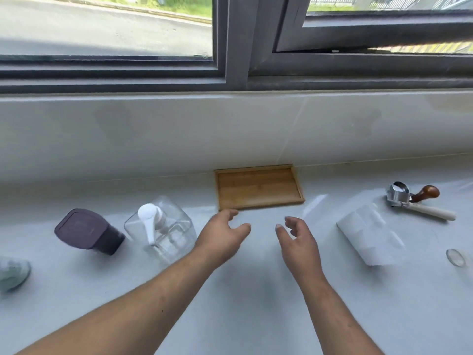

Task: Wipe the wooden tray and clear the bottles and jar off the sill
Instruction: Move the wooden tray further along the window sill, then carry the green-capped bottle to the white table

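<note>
- The wooden tray (pixel 258 187) lies flat on the pale sill (pixel 243 290), its far long side pushed against the tiled wall (pixel 179 129) that forms the sill's back edge; its long axis runs left to right along that edge, and nothing rests in it.
- The left hand (pixel 221 239) hovers just in front of the tray's near left corner, fingers (pixel 230 213) loosely curled and spread, gripping nothing; the fingertips reach almost to the tray's rim.
- The right hand (pixel 298 238) hangs beside it, a little nearer the sill's front edge, fingers (pixel 289 221) relaxed and parted, likewise empty.
- Left of the hands stands a clear square pump bottle (pixel 163 229) with a white pump head whose spout points toward the sill's front edge.
- Farther left sits a dark purple bottle (pixel 88 231) with a flat rounded top, and at the left end of the sill a greenish glass jar (pixel 14 274) shows only in part.
- To the right lies a white folded cloth or paper bundle (pixel 368 231), its long axis running slantwise from the back toward the front right.
- Beyond it, near the back right, lie a metal tool with a white handle (pixel 419 206) and a brown wooden knob (pixel 427 193), touching each other.
- A small clear glass rim (pixel 455 257) peeks in at the right edge.
- Above the wall, grey window frames (pixel 235 47) look out on a road and a grass verge.
</note>
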A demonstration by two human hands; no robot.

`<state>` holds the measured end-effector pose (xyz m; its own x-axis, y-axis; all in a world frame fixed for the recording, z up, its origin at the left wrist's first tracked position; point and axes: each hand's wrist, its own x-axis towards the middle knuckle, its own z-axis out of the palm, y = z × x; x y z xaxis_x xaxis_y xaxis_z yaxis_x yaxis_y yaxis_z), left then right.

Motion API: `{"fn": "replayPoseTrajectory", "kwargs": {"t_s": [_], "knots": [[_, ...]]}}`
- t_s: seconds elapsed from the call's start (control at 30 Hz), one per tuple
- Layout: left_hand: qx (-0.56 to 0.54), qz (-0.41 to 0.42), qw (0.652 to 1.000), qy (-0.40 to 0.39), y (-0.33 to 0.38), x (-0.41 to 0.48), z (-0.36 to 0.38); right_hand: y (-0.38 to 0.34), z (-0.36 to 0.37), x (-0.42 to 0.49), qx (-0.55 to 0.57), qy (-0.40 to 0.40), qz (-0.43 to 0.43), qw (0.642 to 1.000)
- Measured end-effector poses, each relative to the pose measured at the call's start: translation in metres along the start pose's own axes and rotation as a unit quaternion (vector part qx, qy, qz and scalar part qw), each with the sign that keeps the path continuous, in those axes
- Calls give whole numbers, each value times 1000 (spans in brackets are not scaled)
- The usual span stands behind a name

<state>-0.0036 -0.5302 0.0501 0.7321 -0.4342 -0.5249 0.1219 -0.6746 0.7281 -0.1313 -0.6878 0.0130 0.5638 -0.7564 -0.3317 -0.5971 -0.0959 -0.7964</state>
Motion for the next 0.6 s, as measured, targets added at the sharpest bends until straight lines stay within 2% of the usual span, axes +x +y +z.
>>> {"fn": "replayPoseTrajectory", "kwargs": {"t_s": [0.17,0.27,0.43,0.6], "knots": [[-20,6,998,-51,-56,-73,-17,7,23,-78,-20,-12,6,1000],[-25,2,999,-42,-101,-107,-48,1,49,-125,-30,-20,-7,999],[-12,0,999,37,-183,-158,-134,-19,114,-209,-42,-48,-37,997],[20,-5,989,145,-255,-215,-246,-57,198,-294,-36,-110,-63,991]]}}
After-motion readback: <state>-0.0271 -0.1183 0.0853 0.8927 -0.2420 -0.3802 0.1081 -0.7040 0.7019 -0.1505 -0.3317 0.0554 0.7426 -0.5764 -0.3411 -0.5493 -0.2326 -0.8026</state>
